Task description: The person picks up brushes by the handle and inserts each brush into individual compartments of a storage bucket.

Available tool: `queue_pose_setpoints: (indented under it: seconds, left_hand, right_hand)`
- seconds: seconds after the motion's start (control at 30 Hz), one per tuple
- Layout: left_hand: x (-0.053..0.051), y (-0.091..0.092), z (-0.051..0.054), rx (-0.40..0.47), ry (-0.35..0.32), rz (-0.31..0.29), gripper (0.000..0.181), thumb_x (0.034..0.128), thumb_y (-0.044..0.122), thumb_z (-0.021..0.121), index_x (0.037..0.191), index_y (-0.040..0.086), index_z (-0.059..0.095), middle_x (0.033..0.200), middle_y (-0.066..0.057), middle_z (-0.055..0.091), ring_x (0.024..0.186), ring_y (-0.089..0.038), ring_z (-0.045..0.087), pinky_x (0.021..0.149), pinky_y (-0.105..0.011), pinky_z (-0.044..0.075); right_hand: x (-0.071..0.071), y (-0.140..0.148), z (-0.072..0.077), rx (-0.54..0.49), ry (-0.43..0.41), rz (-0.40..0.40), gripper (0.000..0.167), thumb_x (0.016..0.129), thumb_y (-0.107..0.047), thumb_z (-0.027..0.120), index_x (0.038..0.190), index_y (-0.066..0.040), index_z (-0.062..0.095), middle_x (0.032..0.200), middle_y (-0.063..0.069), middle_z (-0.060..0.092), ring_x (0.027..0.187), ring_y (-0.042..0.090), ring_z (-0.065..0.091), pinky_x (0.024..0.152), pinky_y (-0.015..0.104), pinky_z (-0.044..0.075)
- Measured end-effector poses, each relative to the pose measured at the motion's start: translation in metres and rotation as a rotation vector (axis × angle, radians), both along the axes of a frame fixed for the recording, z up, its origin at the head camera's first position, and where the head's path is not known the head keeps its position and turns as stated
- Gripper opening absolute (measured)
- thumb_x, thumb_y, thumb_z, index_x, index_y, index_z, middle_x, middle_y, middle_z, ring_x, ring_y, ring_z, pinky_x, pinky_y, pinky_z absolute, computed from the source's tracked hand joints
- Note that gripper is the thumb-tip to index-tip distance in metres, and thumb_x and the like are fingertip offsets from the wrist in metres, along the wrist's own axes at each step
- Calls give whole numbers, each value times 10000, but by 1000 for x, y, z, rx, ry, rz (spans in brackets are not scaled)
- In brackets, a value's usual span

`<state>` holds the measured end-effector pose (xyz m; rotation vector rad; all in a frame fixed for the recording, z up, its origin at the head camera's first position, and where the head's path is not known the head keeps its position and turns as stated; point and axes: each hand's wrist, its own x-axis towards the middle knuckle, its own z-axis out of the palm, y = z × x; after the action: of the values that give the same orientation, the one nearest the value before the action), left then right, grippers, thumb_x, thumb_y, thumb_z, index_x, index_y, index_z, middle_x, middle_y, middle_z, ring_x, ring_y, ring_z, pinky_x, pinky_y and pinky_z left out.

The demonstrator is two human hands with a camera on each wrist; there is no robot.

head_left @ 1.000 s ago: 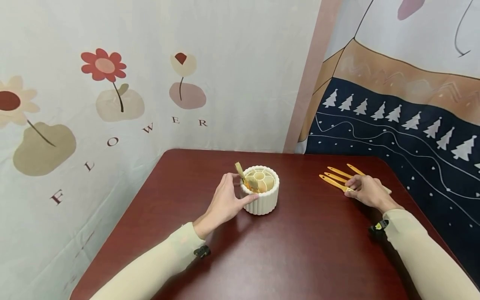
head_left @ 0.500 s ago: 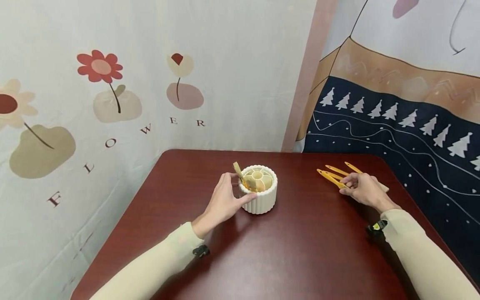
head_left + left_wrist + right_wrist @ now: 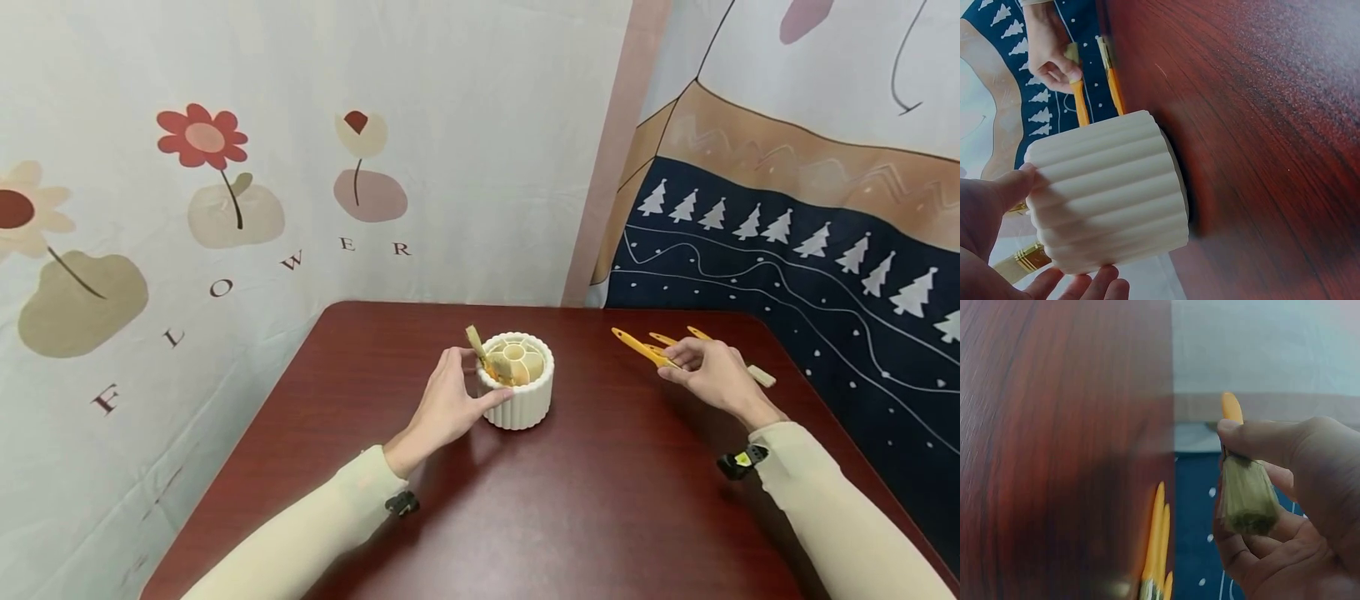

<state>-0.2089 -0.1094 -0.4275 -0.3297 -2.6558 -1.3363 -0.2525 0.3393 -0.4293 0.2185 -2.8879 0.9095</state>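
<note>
My left hand grips the side of a white fluted round holder, thumb at the rim in front and fingers around the far left side. The holder stands upright and has petal-shaped compartments. Brushes lean bristles up inside it; a brush with pale bristles shows near the fingers in the left wrist view. My right hand pinches a paintbrush near its metal band. Its orange handle points away to the left, and its pale bristles show below my thumb in the right wrist view.
Several more orange-handled brushes lie on the dark red table near my right hand, partly hidden by it. The table's right edge runs close to them. A patterned cloth hangs behind the table.
My right hand has lifted one paintbrush off the group and moved it slightly left. The left hand and the holder stay in place.
</note>
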Motion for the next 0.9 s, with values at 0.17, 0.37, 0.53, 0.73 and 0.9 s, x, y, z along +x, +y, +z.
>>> queue_pose_setpoints:
  seconds: [0.17,0.37,0.53,0.73,0.9]
  left_hand:
    - [0,-1,0,5,-12,0,794,930,371,1015,1487,12,576,1454,-174,662,1320,-361,706,1128,-511,589]
    - [0,-1,0,-2,-10,-5,793,931,369,1014,1485,7,577,1448,-185,665,1322,-374,702,1136,-520,590]
    - [0,-1,0,2,-13,-7,797,931,366,1014,1491,6,575,1451,-189,665,1315,-386,702,1128,-518,587]
    - [0,-3,-2,1,-9,-9,801,929,354,1017,1488,-8,572,1452,-207,663,1318,-407,702,1127,-526,586]
    - [-3,-3,-2,0,-2,-15,796,929,354,1017,1481,-9,572,1450,-206,662,1318,-400,704,1127,-528,590]
  right_hand:
    - [5,-15,7,-47,10,18,375,1049,-315,908,1324,-73,833,1163,175,844,1028,300,775,748,240,600]
    - [12,-33,19,-69,42,26,370,1042,-333,915,1323,-104,843,1178,171,852,1033,305,780,730,275,597]
    - [20,-50,32,-101,84,41,330,1028,-340,931,1276,-137,853,1142,132,870,984,277,799,717,252,608]
    - [32,-70,45,-189,124,83,303,1048,-334,909,1297,-170,863,1215,116,883,1095,325,834,800,158,629]
    - [38,-84,57,-238,160,81,293,1056,-326,900,1301,-169,864,1274,113,875,1200,370,839,867,69,582]
